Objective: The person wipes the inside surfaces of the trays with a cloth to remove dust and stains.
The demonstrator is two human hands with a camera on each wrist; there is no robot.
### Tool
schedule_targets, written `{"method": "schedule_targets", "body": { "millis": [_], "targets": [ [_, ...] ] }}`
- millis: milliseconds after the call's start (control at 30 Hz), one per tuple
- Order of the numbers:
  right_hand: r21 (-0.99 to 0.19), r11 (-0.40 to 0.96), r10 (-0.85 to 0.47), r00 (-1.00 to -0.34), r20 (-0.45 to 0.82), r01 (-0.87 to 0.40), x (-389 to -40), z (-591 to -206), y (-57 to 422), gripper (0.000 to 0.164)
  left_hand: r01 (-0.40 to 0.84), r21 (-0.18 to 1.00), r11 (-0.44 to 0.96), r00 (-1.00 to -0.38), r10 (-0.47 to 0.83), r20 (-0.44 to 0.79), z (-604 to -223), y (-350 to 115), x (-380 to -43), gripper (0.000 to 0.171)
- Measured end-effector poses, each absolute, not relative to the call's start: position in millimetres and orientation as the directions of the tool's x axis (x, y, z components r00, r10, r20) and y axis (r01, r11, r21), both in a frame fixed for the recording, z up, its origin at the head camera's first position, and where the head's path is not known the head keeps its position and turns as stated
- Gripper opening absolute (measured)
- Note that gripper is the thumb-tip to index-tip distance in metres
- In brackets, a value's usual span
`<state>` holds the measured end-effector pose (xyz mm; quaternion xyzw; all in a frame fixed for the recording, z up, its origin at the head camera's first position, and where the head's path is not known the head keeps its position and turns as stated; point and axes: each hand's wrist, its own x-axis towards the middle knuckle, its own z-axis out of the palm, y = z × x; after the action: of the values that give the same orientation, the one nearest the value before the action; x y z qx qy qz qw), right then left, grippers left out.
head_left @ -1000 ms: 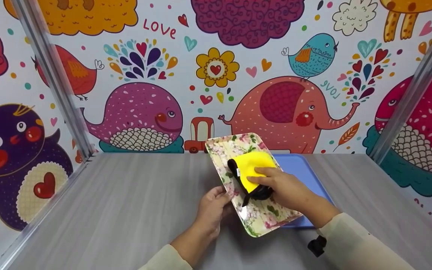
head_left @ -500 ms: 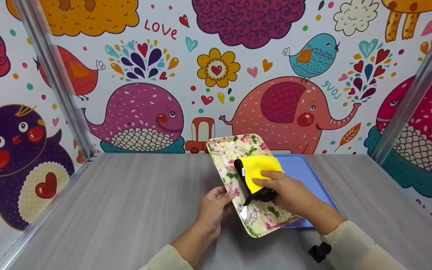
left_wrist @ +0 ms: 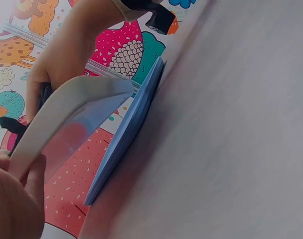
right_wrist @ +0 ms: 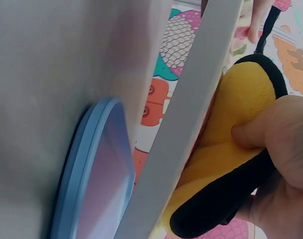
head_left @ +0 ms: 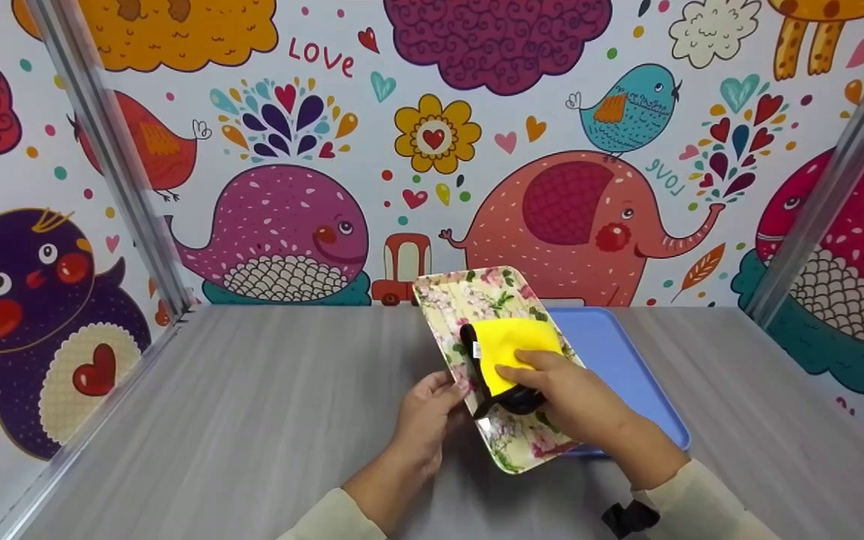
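A floral tray [head_left: 469,304] is held tilted above the table, its printed face toward the head camera. My left hand [head_left: 426,424] grips its left edge, thumb on the front and fingers behind; the left wrist view shows its pale underside [left_wrist: 57,112]. My right hand [head_left: 578,394] holds a folded yellow cloth [head_left: 507,349] with black trim against the tray's face. In the right wrist view the cloth [right_wrist: 241,94] is bunched between thumb and fingers and lies along the tray's surface.
A blue tray [head_left: 619,360] lies flat on the grey table [head_left: 289,390], partly hidden behind the floral tray and the right hand. A patterned wall [head_left: 432,210] with cartoon animals stands at the back, with metal posts [head_left: 113,172] at its corners.
The cloth slid a little right and down across the floral tray, then back slightly left and lower, with the right hand. The left hand and the floral tray stay nearly still.
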<state>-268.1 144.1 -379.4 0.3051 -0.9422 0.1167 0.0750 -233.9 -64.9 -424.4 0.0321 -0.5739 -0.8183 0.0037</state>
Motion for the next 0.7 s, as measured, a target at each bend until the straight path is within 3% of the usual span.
{"method": "schedule_targets", "body": {
  "millis": [267,700],
  "targets": [
    [-0.127,0.764,-0.593,-0.767,0.247,-0.632,-258,-384,139,0.065,-0.042,0.937,-0.347,-0.998,-0.034,-0.057,-425,-64,-233,0.033],
    [-0.156,0.723,-0.652,-0.739,0.166,-0.673,-253,-382,140,0.078,-0.063,0.945,-0.321,-0.996,-0.036,-0.078,-426,-66,-232,0.035]
  ]
}}
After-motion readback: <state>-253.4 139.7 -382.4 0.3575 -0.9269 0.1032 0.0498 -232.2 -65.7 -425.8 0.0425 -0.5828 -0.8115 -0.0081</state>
